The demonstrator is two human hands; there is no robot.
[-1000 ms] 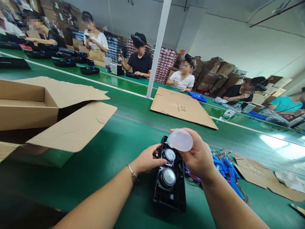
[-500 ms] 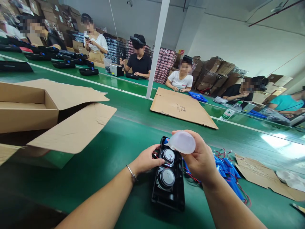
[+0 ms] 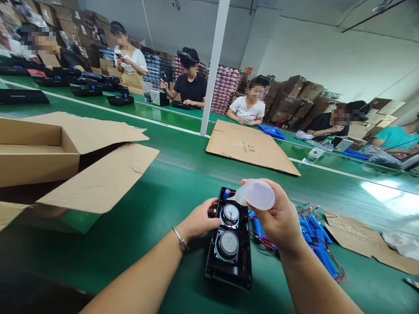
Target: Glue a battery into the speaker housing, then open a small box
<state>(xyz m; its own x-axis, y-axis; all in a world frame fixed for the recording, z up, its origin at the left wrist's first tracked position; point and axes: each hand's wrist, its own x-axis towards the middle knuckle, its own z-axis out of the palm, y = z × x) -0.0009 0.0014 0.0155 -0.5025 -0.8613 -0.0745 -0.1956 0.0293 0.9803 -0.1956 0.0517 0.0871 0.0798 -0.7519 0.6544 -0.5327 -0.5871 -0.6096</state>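
Observation:
A black speaker housing (image 3: 229, 270) lies open-side up on the green bench, with two round silver-backed speaker drivers (image 3: 228, 244) inside. Near its far end sits a small blue cylinder (image 3: 227, 193). My left hand (image 3: 203, 220) grips the housing's left edge, thumb over the rim by the upper driver. In my right hand (image 3: 279, 213) is a translucent white squeeze bottle (image 3: 260, 195), tilted with its narrow tip pointing left over the far end of the housing. Blue battery packs (image 3: 310, 235) with red and black wires lie in a pile just right of the housing.
An open cardboard box (image 3: 98, 174) stands at the left. Across the belt lie a flat cardboard sheet (image 3: 248, 148) and a water bottle (image 3: 316, 152). Torn cardboard (image 3: 369, 240) lies at right. Several co-workers sit or stand beyond a white post (image 3: 214, 69).
My right hand has shifted the squeeze bottle slightly right, showing more of the blue cylinder. The housing has moved a little left in view.

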